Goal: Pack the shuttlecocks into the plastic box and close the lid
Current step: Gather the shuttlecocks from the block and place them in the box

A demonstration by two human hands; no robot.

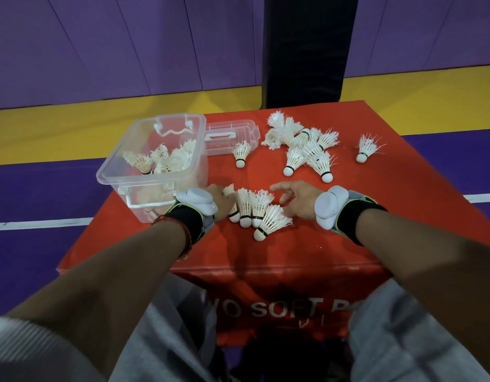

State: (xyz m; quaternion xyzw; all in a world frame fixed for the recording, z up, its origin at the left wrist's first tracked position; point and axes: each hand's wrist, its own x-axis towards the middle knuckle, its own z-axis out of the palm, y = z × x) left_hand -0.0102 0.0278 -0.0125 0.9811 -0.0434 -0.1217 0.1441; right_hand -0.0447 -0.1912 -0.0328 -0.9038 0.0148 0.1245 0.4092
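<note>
A clear plastic box (111, 172) stands open at the left of the red block, with several white shuttlecocks (161, 161) inside. Its clear lid (230, 133) lies flat just behind and to the right of it. Between my hands lies a row of several shuttlecocks (259, 209), corks toward me. My left hand (220, 201) is at the left end of the row, fingers curled round the leftmost shuttlecock (229, 190). At the row's right end my right hand (296, 198) hovers with loosely spread fingers and holds nothing.
A pile of several shuttlecocks (301, 144) lies at the back right of the red block (266, 257). Single shuttlecocks lie by the lid (241, 155) and far right (365, 148). A black padded post (307, 51) rises behind. The block's edges drop to the purple floor.
</note>
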